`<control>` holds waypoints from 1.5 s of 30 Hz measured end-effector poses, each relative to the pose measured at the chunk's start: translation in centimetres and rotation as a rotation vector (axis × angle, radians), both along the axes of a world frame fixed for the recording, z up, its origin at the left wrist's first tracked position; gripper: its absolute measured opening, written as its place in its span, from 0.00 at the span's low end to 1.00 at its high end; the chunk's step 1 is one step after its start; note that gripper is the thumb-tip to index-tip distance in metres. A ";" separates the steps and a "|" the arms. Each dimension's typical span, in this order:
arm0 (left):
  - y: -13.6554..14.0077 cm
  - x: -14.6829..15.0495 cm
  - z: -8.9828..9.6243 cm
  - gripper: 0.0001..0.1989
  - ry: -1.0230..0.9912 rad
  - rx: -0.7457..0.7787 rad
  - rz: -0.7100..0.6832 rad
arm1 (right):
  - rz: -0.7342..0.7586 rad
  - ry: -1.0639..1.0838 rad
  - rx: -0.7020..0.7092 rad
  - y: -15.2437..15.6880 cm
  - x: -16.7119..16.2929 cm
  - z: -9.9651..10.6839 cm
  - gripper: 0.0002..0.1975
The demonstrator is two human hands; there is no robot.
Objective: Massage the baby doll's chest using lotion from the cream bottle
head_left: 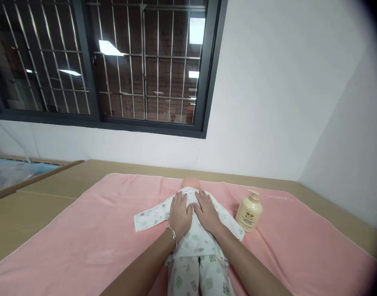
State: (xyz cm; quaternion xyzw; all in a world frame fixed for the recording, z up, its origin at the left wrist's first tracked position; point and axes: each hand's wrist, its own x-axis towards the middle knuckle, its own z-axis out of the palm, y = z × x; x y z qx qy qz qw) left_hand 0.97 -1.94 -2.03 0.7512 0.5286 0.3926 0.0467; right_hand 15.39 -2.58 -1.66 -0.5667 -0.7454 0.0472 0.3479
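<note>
A baby doll (191,183) lies on a pink sheet, its bald head pointing away from me. It wears a white printed top (193,238) with long sleeves spread to both sides, and matching trousers (185,277). My left hand (180,213) rests flat on the left of the doll's chest, fingers stretched out, a silver bangle at the wrist. On the chest's right side lies my right hand (207,211), also flat, its thumb close to the left thumb. Neither hand grips anything. The doll's face cannot be made out.
A pale yellow pump bottle (249,213) stands right of the doll, beside the sleeve's end. The pink sheet (108,230) covers much of the tan tabletop (49,193). Behind are a white wall and a barred window (145,65). Bluish bedding (19,168) shows at far left.
</note>
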 end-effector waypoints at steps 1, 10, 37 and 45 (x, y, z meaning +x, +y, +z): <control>0.0 0.0 0.0 0.24 0.011 0.001 0.004 | 0.006 -0.013 -0.001 0.1 0.1 0.0 0.27; 0.2 -0.3 0.0 0.20 0.034 0.127 -0.103 | 0.065 -0.084 0.059 -0.7 -0.2 1.1 0.23; -0.7 -0.3 0.9 0.18 0.015 0.149 -0.073 | -0.194 -0.215 0.020 -2.6 -1.4 2.2 0.23; -0.5 -0.1 0.1 0.24 -0.067 0.023 0.046 | -0.128 -0.158 -0.069 -1.1 -0.6 1.1 0.25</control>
